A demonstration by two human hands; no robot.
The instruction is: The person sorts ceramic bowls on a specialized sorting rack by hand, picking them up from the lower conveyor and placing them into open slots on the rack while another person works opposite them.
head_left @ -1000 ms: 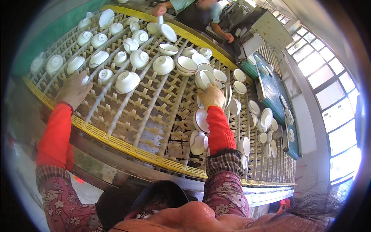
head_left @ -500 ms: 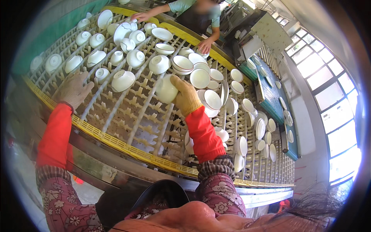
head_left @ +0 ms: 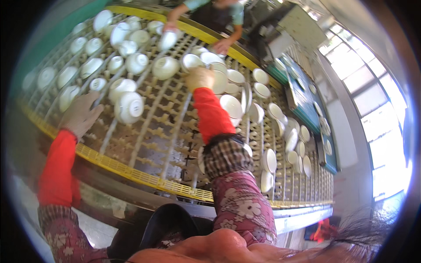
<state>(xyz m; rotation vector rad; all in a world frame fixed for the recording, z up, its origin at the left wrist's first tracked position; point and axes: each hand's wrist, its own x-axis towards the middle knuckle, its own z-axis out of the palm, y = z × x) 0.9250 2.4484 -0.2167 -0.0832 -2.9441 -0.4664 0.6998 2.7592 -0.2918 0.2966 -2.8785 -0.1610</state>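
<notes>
My left hand (head_left: 81, 115), in a pale work glove, is open, with thumb and fingers apart. It is close beside a white bowl (head_left: 69, 97) on the rack's left part. My right hand (head_left: 200, 79), in a yellowish glove, reaches in at the near side of a cluster of white bowls (head_left: 220, 81) with dark rims. Blur and the back of the hand hide its fingers, so whether it grips one is unclear. Between my hands an upturned bowl (head_left: 129, 108) leans against another upturned bowl (head_left: 121, 89). All rest on a slatted rack (head_left: 151, 127) with rows of pegs.
Across the rack, a person's hand (head_left: 171, 26) is at a tilted bowl (head_left: 168, 40); their other hand (head_left: 222, 46) is near the cluster. A yellow edge strip (head_left: 144, 174) borders my side. Upright dishes (head_left: 269, 161) stand to the right; a green belt (head_left: 302, 103) carries more.
The bowl that my right hand held now lies upturned between my hands. That hand has moved away to the cluster. The person opposite has brought a bowl toward the rack's middle.
</notes>
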